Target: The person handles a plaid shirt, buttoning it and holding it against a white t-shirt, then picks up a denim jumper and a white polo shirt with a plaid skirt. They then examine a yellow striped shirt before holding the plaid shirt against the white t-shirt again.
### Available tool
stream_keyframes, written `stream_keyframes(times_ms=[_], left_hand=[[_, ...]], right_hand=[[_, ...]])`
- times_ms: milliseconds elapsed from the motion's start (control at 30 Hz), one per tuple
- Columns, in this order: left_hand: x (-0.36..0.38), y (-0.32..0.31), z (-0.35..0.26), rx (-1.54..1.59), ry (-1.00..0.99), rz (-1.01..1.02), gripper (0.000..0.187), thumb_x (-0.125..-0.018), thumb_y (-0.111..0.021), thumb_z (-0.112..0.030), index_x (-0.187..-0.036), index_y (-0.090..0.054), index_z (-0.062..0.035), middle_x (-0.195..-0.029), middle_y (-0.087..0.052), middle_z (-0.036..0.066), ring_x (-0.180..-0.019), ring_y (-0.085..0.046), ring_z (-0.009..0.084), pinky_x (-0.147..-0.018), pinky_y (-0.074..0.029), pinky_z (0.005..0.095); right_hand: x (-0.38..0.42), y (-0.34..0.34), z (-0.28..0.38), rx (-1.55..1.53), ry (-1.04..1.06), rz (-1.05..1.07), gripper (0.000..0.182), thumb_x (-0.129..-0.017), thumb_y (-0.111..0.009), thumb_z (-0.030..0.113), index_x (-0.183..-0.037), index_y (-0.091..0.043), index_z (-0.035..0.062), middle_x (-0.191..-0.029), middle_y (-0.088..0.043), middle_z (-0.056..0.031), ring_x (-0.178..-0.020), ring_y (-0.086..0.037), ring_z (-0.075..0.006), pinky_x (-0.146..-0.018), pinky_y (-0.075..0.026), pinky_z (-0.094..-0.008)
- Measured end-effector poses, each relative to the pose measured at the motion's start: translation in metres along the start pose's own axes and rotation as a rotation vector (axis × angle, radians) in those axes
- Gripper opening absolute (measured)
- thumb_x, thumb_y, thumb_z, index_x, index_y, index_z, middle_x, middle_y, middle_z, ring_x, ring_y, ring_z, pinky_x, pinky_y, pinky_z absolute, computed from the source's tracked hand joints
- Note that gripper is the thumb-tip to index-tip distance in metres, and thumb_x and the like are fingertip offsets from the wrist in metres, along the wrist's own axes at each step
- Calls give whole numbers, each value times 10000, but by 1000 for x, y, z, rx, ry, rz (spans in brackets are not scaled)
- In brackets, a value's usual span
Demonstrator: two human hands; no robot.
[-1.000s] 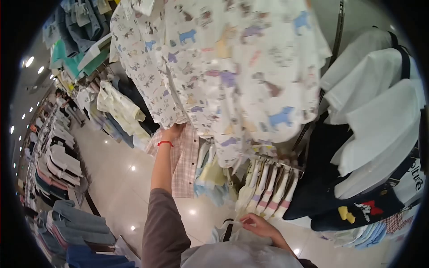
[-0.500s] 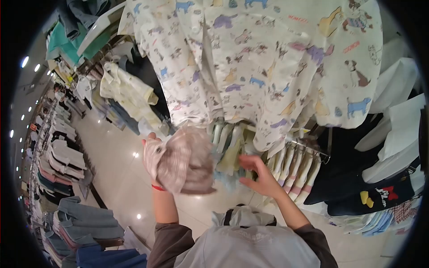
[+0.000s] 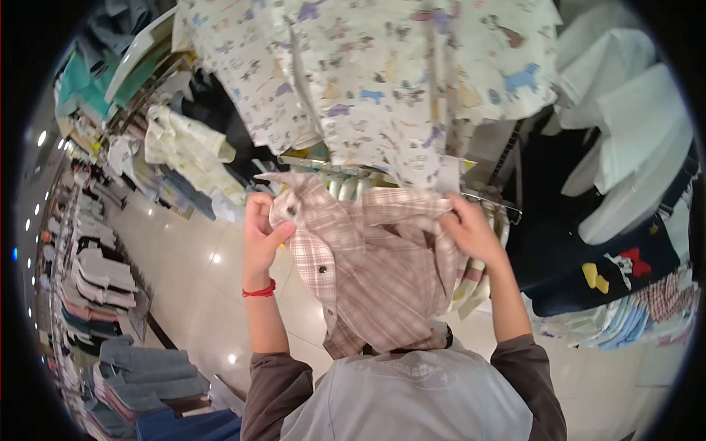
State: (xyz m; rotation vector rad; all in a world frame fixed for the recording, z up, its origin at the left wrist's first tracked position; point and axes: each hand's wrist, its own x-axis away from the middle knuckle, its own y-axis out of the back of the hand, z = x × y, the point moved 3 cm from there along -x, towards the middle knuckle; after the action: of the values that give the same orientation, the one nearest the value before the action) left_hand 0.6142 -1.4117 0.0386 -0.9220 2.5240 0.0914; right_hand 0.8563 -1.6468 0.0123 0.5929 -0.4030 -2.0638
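A pink plaid shirt (image 3: 390,287) with dark snap buttons is stretched between my two hands in front of my chest. My left hand (image 3: 263,239), with a red cord bracelet at the wrist, pinches its edge near the collar at the upper left. Fingers of my right hand (image 3: 471,231) are closed on the shirt's upper right part. Just beyond it hangs a white shirt with a dog print (image 3: 382,95); its lower edge comes close to my right hand.
A metal rail (image 3: 493,200) with hung clothes runs behind the plaid shirt. Dark garments with a cartoon patch (image 3: 603,275) hang to the right. On the left are a yellow shirt (image 3: 184,151), folded grey clothes (image 3: 151,367) and a long row of hanging shirts (image 3: 103,272).
My right hand, empty and apart before, has taken hold of the plaid shirt. The bunched shirt is now spread open between both hands. The view has shifted slightly.
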Motion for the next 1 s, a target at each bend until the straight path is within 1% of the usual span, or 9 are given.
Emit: stream_keyframes(times_ms=[167,267,400,467,533,667,733,867,1000], left_hand=[[-18,-31,-8,-522,-366,290,301,-623,-665,22,-867,-500,-41,-954,-505,62,-857,-519,231,-840,-440,347],[-22,-53,-13,-422,-558,220,327,-653,-681,-22,-912,-483,-39,-937,-501,72,-871,-537,233,-842,-444,353],[6,-57,-61,94,-117,-386,436,-683,-741,-190,-1008,-488,-46,-1105,-481,99,-1059,-501,237,-943,-413,371],[24,-43,-46,442,-170,-115,471,-717,-708,-207,-1085,-462,-48,-1120,-497,113,-1025,-521,236,-915,-434,354],[30,-57,-48,374,-203,54,490,-740,-682,-197,-1137,-441,-40,-1140,-501,118,-1016,-531,237,-887,-448,350],[-9,-93,-5,-660,-175,36,419,-767,-635,-182,-1097,-432,-20,-1056,-562,137,-930,-580,256,-757,-466,350],[-15,-100,18,-921,78,11,364,-777,-604,-160,-1064,-426,-22,-930,-580,144,-841,-588,270,-722,-452,345],[-4,-132,-6,-856,38,-56,280,-785,-558,-112,-1022,-436,-25,-720,-553,151,-704,-575,292,-698,-447,342],[19,-165,-25,-669,-101,-48,363,-796,-580,-150,-1113,-464,-16,-936,-590,129,-879,-559,206,-819,-422,312]], right_hand=[[32,62,18,139,26,-328,201,-742,-583,66,-921,-535,-14,-756,-524,-140,-640,-509,-253,-582,-410,-313],[50,88,35,237,135,-447,205,-731,-609,33,-919,-541,-13,-806,-552,-93,-666,-527,-200,-613,-425,-283],[104,106,81,-534,94,-723,304,-706,-682,38,-926,-481,-21,-865,-587,-74,-841,-561,-138,-753,-449,-254],[132,128,79,-583,381,-355,385,-681,-705,44,-980,-475,-28,-863,-591,-75,-867,-582,-172,-791,-449,-272],[124,120,84,-618,296,-456,288,-733,-677,80,-947,-505,-8,-894,-615,-94,-838,-614,-204,-750,-465,-302],[86,115,15,219,46,-661,223,-846,-571,159,-925,-490,-34,-761,-610,-198,-733,-629,-320,-627,-465,-331],[80,111,-19,189,-202,-534,256,-866,-542,192,-967,-478,-35,-676,-564,-221,-679,-584,-384,-583,-449,-358],[96,121,15,72,-211,-718,204,-867,-527,149,-792,-434,-16,-571,-471,-131,-509,-436,-101,-495,-380,-286],[115,97,35,-27,16,-625,185,-789,-544,78,-714,-387,17,-564,-399,-101,-545,-376,-93,-500,-368,-268]])
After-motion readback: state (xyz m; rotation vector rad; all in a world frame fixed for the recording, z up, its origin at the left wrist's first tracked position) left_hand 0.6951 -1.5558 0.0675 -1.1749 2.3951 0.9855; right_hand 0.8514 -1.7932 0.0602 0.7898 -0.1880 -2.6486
